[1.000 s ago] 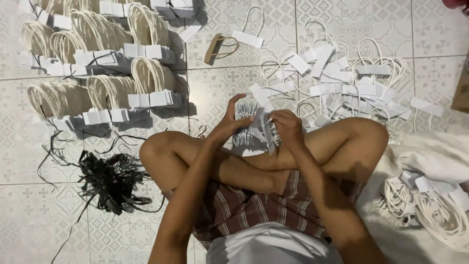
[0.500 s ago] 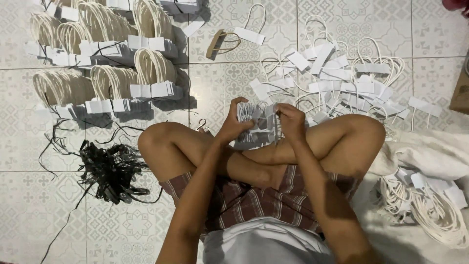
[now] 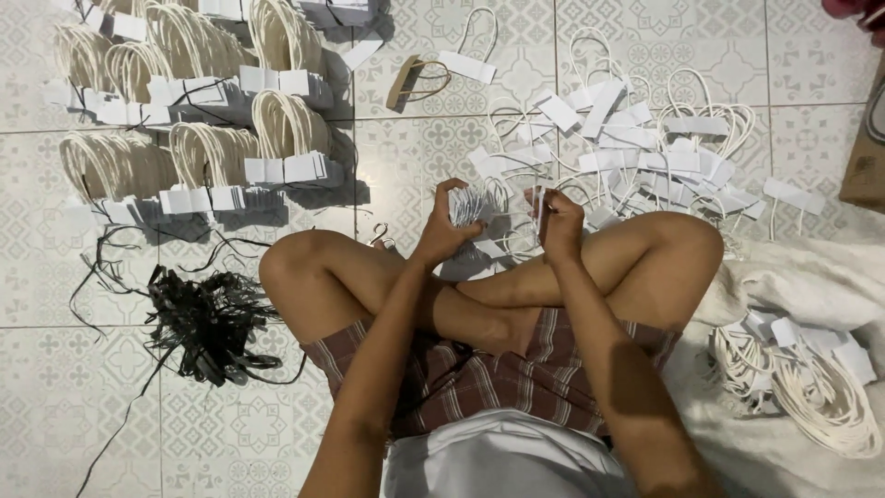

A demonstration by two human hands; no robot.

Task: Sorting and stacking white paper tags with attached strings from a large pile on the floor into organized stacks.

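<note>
I sit cross-legged on a tiled floor. My left hand (image 3: 444,229) grips a stack of white paper tags with cord handles (image 3: 472,201), held just above my knees. My right hand (image 3: 560,221) pinches a single white handle cord at the stack's right side. A loose heap of white tagged handles (image 3: 645,152) lies on the floor right in front of my hands.
Tied bundles of white handles (image 3: 212,157) lie in rows at the upper left. A pile of black ties (image 3: 207,323) sits left of my knee. One brown handle (image 3: 415,81) lies ahead. More white handles (image 3: 811,378) rest on a white cloth at right. A cardboard box edge (image 3: 867,157) shows far right.
My hands have separated slightly, the right hand drawing a cord off to the right of the stack. The camera view has shifted a little to the left.
</note>
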